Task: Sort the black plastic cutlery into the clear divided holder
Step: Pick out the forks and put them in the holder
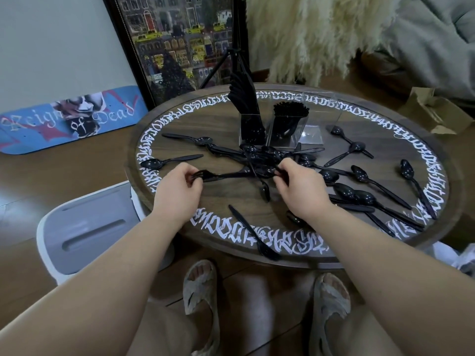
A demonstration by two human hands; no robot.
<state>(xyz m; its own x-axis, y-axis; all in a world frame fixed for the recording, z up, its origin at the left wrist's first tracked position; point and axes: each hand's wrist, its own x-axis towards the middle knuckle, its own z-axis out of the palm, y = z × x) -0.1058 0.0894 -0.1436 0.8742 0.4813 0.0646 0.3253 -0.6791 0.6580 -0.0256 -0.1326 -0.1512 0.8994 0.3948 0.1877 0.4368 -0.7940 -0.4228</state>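
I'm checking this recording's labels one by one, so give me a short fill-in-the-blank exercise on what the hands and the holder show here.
1. The left hand pinches a black ____ by its tines.
2. The clear divided holder stands at the ____ side of the round table from the person.
3. The holder's rightmost compartment is ____.
4. The right hand reaches into the ____ of cutlery at the table's middle.

Missing words: fork; far; empty; pile
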